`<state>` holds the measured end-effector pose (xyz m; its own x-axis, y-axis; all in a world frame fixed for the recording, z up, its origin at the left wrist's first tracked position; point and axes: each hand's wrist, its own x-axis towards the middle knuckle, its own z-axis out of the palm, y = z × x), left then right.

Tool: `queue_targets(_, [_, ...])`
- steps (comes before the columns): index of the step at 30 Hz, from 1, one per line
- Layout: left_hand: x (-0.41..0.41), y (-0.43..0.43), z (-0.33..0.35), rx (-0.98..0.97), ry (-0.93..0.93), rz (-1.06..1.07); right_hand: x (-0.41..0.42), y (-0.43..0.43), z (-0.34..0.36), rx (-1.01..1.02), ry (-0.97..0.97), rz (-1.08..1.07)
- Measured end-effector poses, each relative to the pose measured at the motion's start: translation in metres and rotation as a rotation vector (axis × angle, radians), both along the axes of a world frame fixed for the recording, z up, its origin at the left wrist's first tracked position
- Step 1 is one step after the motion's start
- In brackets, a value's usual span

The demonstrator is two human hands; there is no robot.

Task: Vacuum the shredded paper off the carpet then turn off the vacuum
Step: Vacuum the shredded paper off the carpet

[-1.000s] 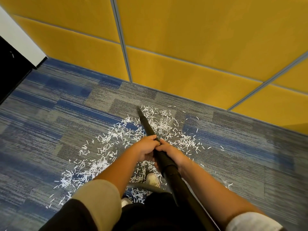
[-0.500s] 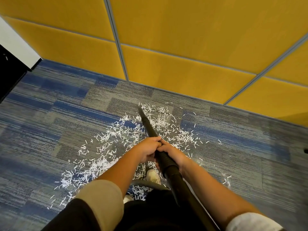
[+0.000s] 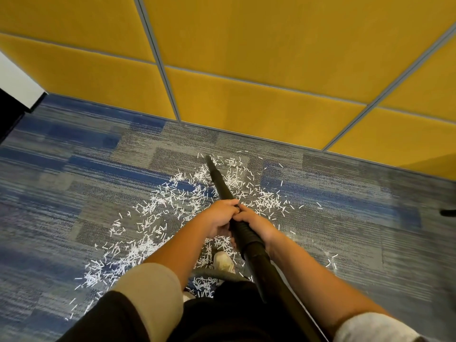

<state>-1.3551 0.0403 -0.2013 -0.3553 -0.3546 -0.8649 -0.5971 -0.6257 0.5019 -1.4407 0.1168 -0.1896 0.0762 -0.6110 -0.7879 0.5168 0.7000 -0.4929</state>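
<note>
Head camera, from the left: thin white strips of shredded paper (image 3: 118,265) lie scattered over the blue-and-grey striped carpet (image 3: 61,193), arcing from lower left toward the middle. The left hand (image 3: 218,218) curls round the long black plastic vacuum wand (image 3: 219,180), whose tip sits among the far strips. The right hand (image 3: 256,224) grips the ribbed section just behind, touching the left. Most paper is not yet lifted. Likely trouble: the white shoe (image 3: 223,262) could tread strips into the pile, and the grey hose (image 3: 212,272) beside it could snag a foot.
</note>
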Motion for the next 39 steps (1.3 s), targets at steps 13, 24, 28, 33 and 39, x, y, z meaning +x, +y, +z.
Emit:
queue_targets(13, [0.017,-0.014,0.0,-0.028,-0.041,0.064,0.01,-0.021,-0.005,-0.004,-0.022,0.102])
queue_targets(24, [0.001,-0.018,-0.002,-0.016,-0.005,0.039,-0.002,-0.022,-0.015,-0.012,-0.001,0.05])
queue_targets(28, [-0.006,-0.017,0.001,-0.015,-0.012,0.002,-0.007,-0.018,-0.018,-0.027,0.046,0.053])
queue_targets(33, [-0.014,-0.01,0.0,0.008,-0.011,-0.018,-0.012,-0.008,-0.015,-0.054,0.007,0.022])
queue_targets(39, [-0.018,-0.003,0.0,0.011,-0.009,-0.06,-0.014,0.003,-0.014,-0.056,0.008,-0.03])
